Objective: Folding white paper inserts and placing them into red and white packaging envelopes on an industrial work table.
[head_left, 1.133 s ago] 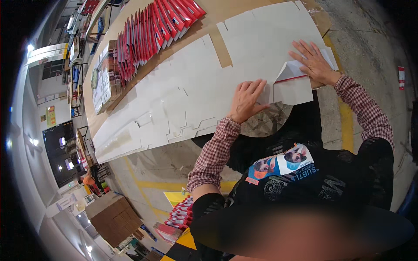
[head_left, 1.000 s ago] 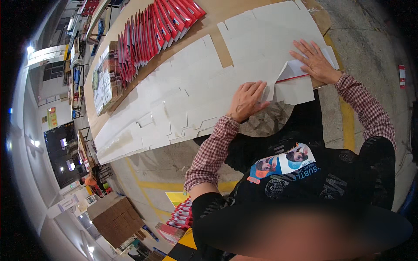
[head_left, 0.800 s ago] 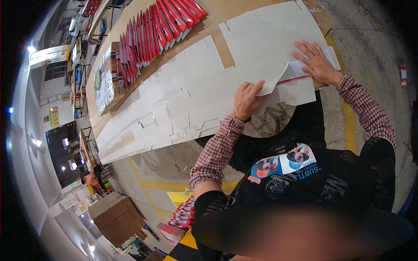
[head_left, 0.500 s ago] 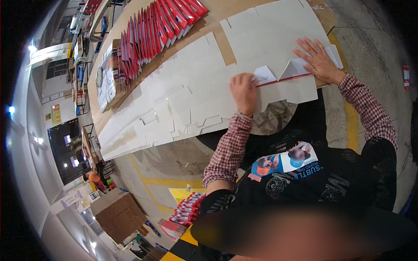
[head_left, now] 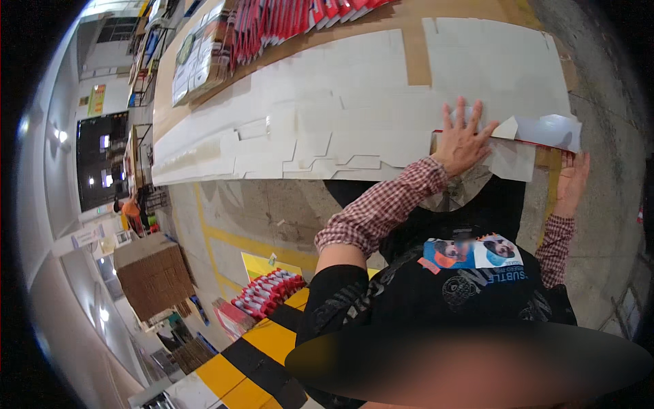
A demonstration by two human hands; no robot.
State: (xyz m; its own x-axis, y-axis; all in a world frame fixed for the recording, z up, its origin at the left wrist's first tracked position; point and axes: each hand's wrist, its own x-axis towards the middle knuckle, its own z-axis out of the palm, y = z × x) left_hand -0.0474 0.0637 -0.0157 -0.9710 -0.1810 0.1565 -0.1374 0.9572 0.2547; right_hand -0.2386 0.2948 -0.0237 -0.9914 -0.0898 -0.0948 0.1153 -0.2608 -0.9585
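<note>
A folded white card piece with a red edge (head_left: 548, 131) lies at the table's near right edge, its right flap raised and bent. Spread flat across its left part is my left hand (head_left: 465, 142), fingers apart, covering some of the card. At the card's lower right corner, my right hand (head_left: 573, 183) has its fingers stretched out with the tips against or just below the red edge. Beneath the card is a white cardboard sheet (head_left: 497, 65) with cut slots, covering the brown table top.
Red-and-white flat packs (head_left: 286, 27) stand in a leaning row at the far left, beside a bundled stack (head_left: 201, 58). Left on the floor is a brown carton stack (head_left: 155, 273). More red-and-white packs (head_left: 269, 293) lie near a yellow-and-black checkered surface (head_left: 262, 347).
My left hand has gone from a curled grip at the card's left to lying flat on it. My right hand has moved off the card's top to its right end. The view has shifted.
</note>
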